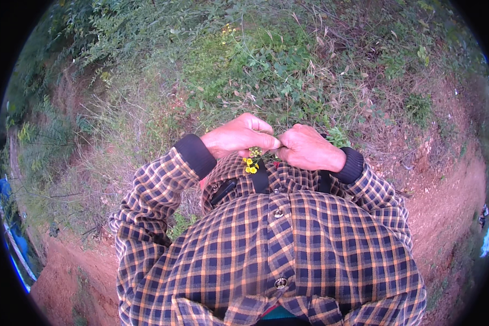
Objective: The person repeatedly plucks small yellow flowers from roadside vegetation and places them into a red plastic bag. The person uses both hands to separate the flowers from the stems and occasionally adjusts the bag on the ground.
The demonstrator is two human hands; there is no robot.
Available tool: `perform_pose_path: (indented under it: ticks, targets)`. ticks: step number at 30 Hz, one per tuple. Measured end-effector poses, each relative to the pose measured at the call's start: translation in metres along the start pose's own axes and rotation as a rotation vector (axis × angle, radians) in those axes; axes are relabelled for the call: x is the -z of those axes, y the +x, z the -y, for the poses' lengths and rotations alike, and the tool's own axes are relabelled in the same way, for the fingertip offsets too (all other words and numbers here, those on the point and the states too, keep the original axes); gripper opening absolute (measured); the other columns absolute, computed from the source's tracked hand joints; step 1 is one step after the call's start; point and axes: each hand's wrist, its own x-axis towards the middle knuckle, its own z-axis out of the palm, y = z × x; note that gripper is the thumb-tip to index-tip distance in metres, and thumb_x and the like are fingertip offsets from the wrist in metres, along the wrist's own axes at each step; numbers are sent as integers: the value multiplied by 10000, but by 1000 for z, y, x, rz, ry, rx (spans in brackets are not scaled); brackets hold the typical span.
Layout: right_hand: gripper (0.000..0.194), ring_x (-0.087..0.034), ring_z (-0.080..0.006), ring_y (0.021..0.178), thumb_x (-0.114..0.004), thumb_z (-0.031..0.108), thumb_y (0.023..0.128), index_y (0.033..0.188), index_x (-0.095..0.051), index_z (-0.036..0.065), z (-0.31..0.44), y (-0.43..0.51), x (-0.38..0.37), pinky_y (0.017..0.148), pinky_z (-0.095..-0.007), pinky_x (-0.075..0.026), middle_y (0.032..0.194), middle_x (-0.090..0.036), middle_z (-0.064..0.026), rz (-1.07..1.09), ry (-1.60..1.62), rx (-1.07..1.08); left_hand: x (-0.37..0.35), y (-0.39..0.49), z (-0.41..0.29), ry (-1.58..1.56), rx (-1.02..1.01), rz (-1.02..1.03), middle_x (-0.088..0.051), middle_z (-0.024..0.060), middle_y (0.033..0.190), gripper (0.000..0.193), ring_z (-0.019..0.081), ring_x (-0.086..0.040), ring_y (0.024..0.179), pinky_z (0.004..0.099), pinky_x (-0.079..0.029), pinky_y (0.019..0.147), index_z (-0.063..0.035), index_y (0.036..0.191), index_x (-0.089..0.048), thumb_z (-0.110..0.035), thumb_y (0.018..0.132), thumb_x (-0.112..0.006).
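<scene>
My left hand [238, 136] is closed on a small sprig of yellow flowers [250, 166]. The blooms and a cluster of buds [255, 152] hang below its fingers, towards my body. My right hand [309, 148] meets the left one at the fingertips, its thumb and fingers pinched on what looks like the sprig's thin stem. Most of that stem is hidden by the fingers. Both hands are held in front of my belly, above the front of my checked shirt [244, 240]. Green leaves [338, 137] show just beyond my right hand; whether they belong to the sprig I cannot tell.
Weeds and dry grass [261, 73] cover the ground ahead, with more yellow flowers [228, 30] growing farther off. Denser bushes [118, 28] stand at the upper left. Bare reddish soil [444, 195] lies to the right. A dark object [224, 191] sits at my waist near black straps [261, 177].
</scene>
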Motion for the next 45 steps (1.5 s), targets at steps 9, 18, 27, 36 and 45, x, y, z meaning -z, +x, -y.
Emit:
perform_pose_path:
  ticks: [9, 18, 27, 36, 45]
  targets:
    - [189, -566, -395, 586, -557, 166, 775, 722, -593, -12, -1, -4, 3, 564, -492, -429, 609, -552, -225, -6, 173, 18, -3, 11, 17, -6, -9, -193, -562, -39, 600, 102, 18, -464, 537, 194, -298, 429, -51, 756, -673, -60, 708, -584]
    - [231, -413, -114, 446, -504, 97, 892, 674, -506, 23, 2, -13, -6, 447, -332, -348, 514, -412, -70, -175, 434, 138, 37, 2, 36, -96, 10, -459, -525, -15, 611, 58, 48, -416, 479, 203, -283, 401, -32, 769, -631, -81, 759, -601]
    - [237, -354, -47, 574, -530, 160, 920, 754, -564, -5, -14, -13, 4, 502, -254, -325, 603, -411, 47, -124, 685, 17, 26, -10, 47, -430, -136, 4, -585, -2, 732, 176, 31, -501, 573, 165, -332, 411, -12, 958, -620, -126, 826, -597]
    - [235, -355, -52, 571, -539, 155, 908, 742, -549, -11, -22, -13, 0, 500, -265, -333, 595, -401, 25, -174, 556, 26, 10, -14, 48, -423, -66, 42, -591, -18, 744, 189, 24, -506, 596, 177, -338, 441, -22, 975, -619, -132, 829, -664]
    - [263, -346, -72, 558, -536, 147, 900, 695, -486, -9, -23, -8, 1, 493, -282, -327, 579, -384, 8, -182, 472, 48, 1, -13, 54, -447, -93, -49, -599, -6, 737, 164, 19, -468, 544, 171, -303, 423, -11, 957, -613, -41, 796, -624]
